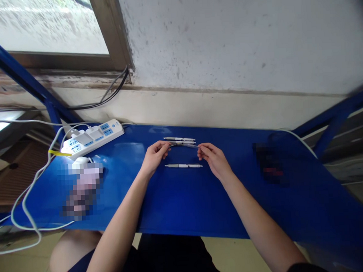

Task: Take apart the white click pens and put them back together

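Both of my hands rest over a blue table [184, 200]. My left hand [154, 155] and my right hand [214, 158] each pinch one end of a thin pen part [184, 145] stretched between them. Just beyond it lie two white pens [179, 139], side by side. A third white pen [183, 165] lies on the table between my wrists, nearer to me. Fingers of both hands are closed in a pinch.
A white power strip [93, 138] with plugs and white cables [28, 199] sits at the table's back left. A blurred object [83, 188] lies at the left and another blurred dark one [268, 164] at the right. A wall and blue frame bars stand behind.
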